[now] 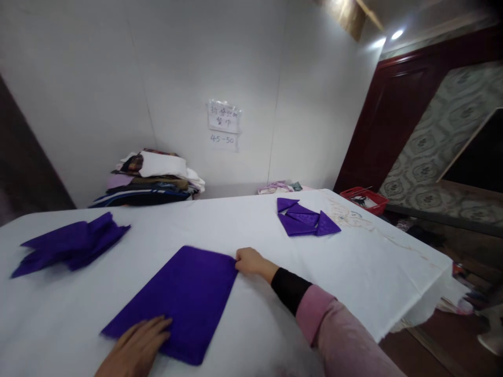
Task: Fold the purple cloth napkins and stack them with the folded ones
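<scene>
A purple cloth napkin (184,293) lies flat on the white-covered table (259,335) in front of me. My left hand (137,345) rests on its near left part, fingers stretched out and laid flat. At the far right corner, my right hand (249,261) pinches the napkin's edge between closed fingers. Off to the left is a loose, crumpled heap of purple cloth (74,243). Toward the back right sit several purple napkins folded into pointed shapes (301,217), close together.
Behind the table, folded clothes (157,178) are stacked against a pale wall with handwritten paper signs (223,125). A red basket (365,201) holding small items stands beyond the right edge. The tablecloth hangs over the table's right side.
</scene>
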A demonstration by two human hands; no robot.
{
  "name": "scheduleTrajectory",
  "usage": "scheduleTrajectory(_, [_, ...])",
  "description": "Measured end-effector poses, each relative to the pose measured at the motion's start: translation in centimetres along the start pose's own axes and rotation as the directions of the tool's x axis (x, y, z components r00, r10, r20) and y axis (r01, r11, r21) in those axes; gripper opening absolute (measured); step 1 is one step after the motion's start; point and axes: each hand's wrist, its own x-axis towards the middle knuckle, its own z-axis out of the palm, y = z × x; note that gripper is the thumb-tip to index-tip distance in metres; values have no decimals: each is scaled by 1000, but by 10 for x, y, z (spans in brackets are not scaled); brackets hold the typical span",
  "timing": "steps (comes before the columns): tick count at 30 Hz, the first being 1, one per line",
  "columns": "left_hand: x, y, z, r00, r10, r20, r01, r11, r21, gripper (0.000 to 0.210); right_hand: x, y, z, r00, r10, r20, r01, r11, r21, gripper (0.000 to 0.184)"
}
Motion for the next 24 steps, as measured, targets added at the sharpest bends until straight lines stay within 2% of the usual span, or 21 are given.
scheduleTrajectory(3, [12, -1, -24, 999, -39, 2, 39, 999, 3, 29, -30, 16, 12, 996, 47, 77, -63, 972, 225, 10])
scheduleTrajectory(6, [25, 6, -38, 992, -99, 73, 105, 992, -76, 37, -65, 29, 24, 989, 60, 138, -113, 903, 415, 14])
scheduleTrajectory(8, [32, 15, -46, 983, -124, 133, 143, 979, -148, 39, -86, 34, 29, 987, 75, 140, -148, 757, 636, 23])
scheduleTrajectory(10, [40, 27, -54, 973, -143, 183, 182, 959, -219, 42, -105, 36, 32, 987, 80, 142, -162, 570, 806, 46])
scheduleTrajectory(11, [45, 36, -59, 967, -148, 206, 199, 947, -253, 44, -112, 37, 33, 987, 71, 144, -160, 509, 846, 59])
scheduleTrajectory(12, [49, 46, -64, 962, -148, 229, 212, 935, -285, 45, -118, 37, 33, 988, 57, 144, -153, 490, 858, 70])
scheduleTrajectory(14, [58, 71, -73, 951, -136, 279, 233, 907, -350, 44, -127, 38, 35, 990, 25, 137, -131, 505, 853, 78])
scheduleTrajectory(15, [61, 84, -76, 944, -127, 305, 243, 892, -382, 42, -130, 38, 36, 990, 2, 142, -121, 525, 842, 74])
scheduleTrajectory(17, [66, 109, -80, 933, -99, 347, 253, 866, -432, 40, -133, 39, 36, 982, -54, 181, -116, 580, 806, 55])
scheduleTrajectory(19, [68, 128, -79, 930, -90, 357, 256, 854, -453, 52, -135, 38, 33, 969, -111, 222, -101, 642, 760, 34])
scheduleTrajectory(21, [67, 140, -75, 933, -107, 344, 265, 851, -453, 63, -135, 32, 25, 962, -156, 222, -54, 690, 721, 24])
scheduleTrajectory(24, [65, 145, -69, 936, -166, 310, 295, 851, -434, 64, -129, 15, 8, 947, -239, 216, 24, 721, 693, 24])
